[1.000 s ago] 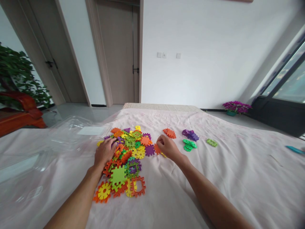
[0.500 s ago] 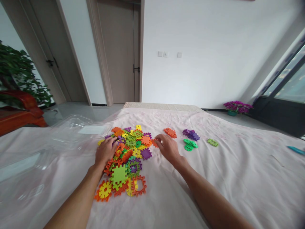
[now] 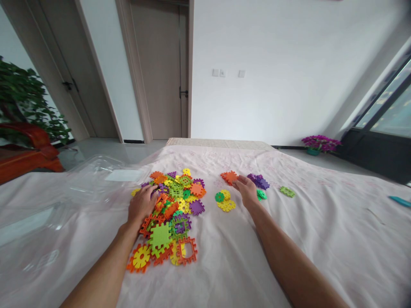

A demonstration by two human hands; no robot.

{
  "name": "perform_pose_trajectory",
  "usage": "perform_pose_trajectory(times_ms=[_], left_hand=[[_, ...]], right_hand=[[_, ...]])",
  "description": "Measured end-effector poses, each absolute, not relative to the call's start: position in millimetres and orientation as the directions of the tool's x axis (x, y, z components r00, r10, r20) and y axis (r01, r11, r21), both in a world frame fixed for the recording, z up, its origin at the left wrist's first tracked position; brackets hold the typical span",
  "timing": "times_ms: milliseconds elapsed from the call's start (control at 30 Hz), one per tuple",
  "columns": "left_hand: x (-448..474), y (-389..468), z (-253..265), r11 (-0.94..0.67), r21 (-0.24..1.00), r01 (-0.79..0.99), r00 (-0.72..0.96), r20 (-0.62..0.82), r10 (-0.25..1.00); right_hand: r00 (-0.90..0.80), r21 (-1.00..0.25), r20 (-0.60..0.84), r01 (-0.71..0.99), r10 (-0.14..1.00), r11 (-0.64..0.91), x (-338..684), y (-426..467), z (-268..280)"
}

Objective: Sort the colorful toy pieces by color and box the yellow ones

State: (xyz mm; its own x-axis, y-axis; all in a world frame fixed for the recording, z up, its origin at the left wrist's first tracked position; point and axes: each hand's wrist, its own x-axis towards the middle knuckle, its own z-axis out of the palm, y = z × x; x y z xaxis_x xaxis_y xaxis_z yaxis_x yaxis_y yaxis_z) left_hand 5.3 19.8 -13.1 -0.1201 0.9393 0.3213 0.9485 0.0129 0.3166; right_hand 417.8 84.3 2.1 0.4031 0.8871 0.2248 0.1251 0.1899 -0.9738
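My left hand [image 3: 143, 204] lies on the left side of a mixed heap of plastic interlocking building pieces [image 3: 162, 235], its fingers loosely spread over them and holding nothing visible. The heap has orange, green, yellow and purple squares, triangles and notched discs. My right hand [image 3: 246, 190] is at a small stack of orange pieces [image 3: 228, 177], its thumb and fingers closed at the edge of an orange piece there. Just left of that hand are yellow flower-shaped pieces [image 3: 226, 206] with a green disc [image 3: 219, 197]. Purple pieces [image 3: 260, 182] sit beyond it, and green discs [image 3: 261, 195] are partly hidden by it.
Clear plastic containers [image 3: 96, 179] stand on the left of the pink cloth [image 3: 221, 261]. A single light-green piece [image 3: 287, 191] lies farther right, and a blue object [image 3: 400, 201] is at the right edge. Beyond are doors [image 3: 157, 77] and a white wall.
My right hand has moved right, from beside the heap to the orange stack, bringing an orange piece. The yellow pieces it covered now show. My left hand has stayed put.
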Motion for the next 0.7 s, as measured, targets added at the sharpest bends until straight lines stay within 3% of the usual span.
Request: perform_pose_trajectory(times_ms=[100,200,300,433,567,700], left_hand=[[5.1,19.9,-13.8,0.009,0.321,0.947,-0.12,0.326,0.938],[4.2,21.0,-15.3,0.009,0.321,0.947,-0.119,0.325,0.938],[3.4,21.6,-15.8,0.012,0.322,0.947,-0.12,0.319,0.94],[3.9,20.9,-14.5,0.009,0.325,0.946,-0.121,0.326,0.938],[4.5,21.0,-14.1,-0.003,0.337,0.942,-0.117,0.337,0.934],[3.3,22.5,-16.0,-0.006,0.331,0.944,-0.113,0.337,0.935]], right_hand=[[0.429,-0.975,0.198,0.178,0.881,0.132,420.6,84.2,-1.9],[0.373,-0.93,0.283,0.331,0.884,0.158,422.9,83.2,-5.4],[0.287,-0.814,0.379,0.556,0.88,0.169,424.2,83.1,-7.5],[0.17,-0.638,0.369,0.761,0.914,0.116,423.8,81.8,-9.1],[0.037,-0.536,0.35,0.827,0.936,0.167,423.7,80.4,-11.2],[-0.013,-0.511,0.358,0.834,0.934,0.208,425.9,83.4,-14.4]])
